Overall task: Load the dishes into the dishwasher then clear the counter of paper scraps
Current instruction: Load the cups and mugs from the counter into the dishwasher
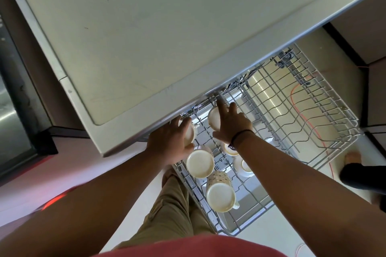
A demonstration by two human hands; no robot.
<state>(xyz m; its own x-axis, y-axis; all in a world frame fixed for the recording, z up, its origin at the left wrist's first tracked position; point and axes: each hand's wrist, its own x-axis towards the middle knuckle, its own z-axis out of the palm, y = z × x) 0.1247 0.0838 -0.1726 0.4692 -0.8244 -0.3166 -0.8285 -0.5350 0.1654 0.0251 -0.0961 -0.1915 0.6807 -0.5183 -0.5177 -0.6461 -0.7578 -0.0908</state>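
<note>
The grey wire dishwasher rack (325, 110) is pulled out below the counter edge. Several cream mugs stand upside down along its left side, among them a dotted mug (220, 192) at the front and a plain one (200, 162) behind it. My left hand (170, 142) grips a cream mug (190, 134) at the rack's back left corner. My right hand (231, 123) holds another cream mug (214, 120) beside it, fingers curled over its base near the counter edge.
The white counter top (135, 37) overhangs the back of the rack. The rack's right half holds only bare tines. A stainless appliance (10, 110) stands at far left. Another person's foot (353, 157) and dark trouser leg are at the right, by an orange cable (296, 98).
</note>
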